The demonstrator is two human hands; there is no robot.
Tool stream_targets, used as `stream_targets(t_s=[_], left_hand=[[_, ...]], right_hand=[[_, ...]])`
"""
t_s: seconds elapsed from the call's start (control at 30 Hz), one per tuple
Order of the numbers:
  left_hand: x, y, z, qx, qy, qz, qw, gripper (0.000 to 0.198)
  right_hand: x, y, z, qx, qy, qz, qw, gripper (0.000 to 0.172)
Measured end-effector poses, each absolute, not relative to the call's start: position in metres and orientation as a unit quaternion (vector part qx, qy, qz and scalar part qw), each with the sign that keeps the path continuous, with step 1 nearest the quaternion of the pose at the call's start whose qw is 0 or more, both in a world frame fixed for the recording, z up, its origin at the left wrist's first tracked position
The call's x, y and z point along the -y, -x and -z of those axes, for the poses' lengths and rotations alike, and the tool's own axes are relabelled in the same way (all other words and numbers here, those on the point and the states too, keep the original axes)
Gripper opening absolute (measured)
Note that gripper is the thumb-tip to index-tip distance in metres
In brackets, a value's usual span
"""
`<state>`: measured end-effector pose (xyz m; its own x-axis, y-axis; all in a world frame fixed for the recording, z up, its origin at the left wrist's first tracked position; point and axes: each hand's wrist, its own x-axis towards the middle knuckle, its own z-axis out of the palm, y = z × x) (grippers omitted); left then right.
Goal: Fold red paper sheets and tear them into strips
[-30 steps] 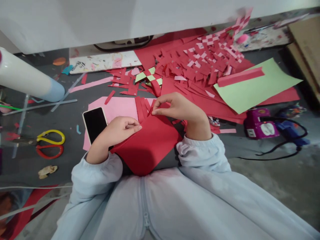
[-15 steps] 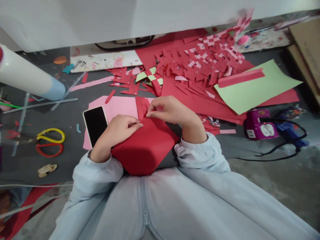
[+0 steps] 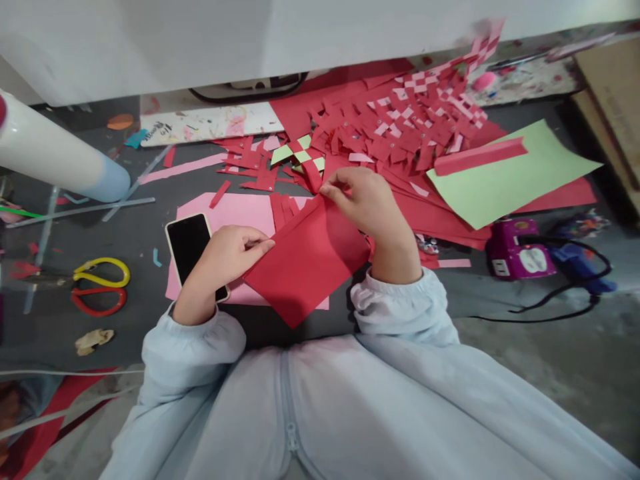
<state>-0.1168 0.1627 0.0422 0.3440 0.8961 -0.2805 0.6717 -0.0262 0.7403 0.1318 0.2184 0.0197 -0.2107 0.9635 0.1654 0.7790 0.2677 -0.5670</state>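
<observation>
A sheet of red paper is held up between my hands, with a narrow fold along its far edge. My left hand pinches the sheet's left corner. My right hand grips its far right corner between thumb and fingers. Below it lies a pink paper sheet, partly covered. Some red paper strips rest on the pink sheet just beyond the fold. A phone with a dark screen lies beside my left hand, partly hidden by the wrist.
Scissors with yellow and red handles lie at left, near a white and blue bottle. Woven red and pink paper pieces pile up at the back. At right are a green sheet and a purple box.
My right hand has moved away from me and to the right with the paper's corner. The red sheet has lifted and turned, uncovering more of the pink sheet.
</observation>
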Motion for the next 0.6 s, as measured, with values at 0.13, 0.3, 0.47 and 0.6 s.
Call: stream_targets(t_s=[0.13, 0.3, 0.47, 0.6], left_hand=[[-0.164, 0.122, -0.042, -0.558, -0.691, -0.154, 0.433, 0.026], [-0.165, 0.129, -0.041, -0.563, -0.689, -0.183, 0.418, 0.027], [-0.167, 0.138, -0.045, -0.561, -0.681, -0.211, 0.421, 0.027], [-0.167, 0.144, -0.050, -0.571, -0.653, -0.231, 0.441, 0.027]], right_hand=[[-0.222, -0.134, -0.017, 0.729, 0.614, -0.164, 0.257, 0.014], [-0.225, -0.138, -0.015, 0.698, 0.652, -0.146, 0.258, 0.009], [-0.228, -0.144, -0.008, 0.685, 0.661, -0.119, 0.282, 0.012], [-0.230, -0.147, -0.004, 0.679, 0.659, -0.128, 0.298, 0.014]])
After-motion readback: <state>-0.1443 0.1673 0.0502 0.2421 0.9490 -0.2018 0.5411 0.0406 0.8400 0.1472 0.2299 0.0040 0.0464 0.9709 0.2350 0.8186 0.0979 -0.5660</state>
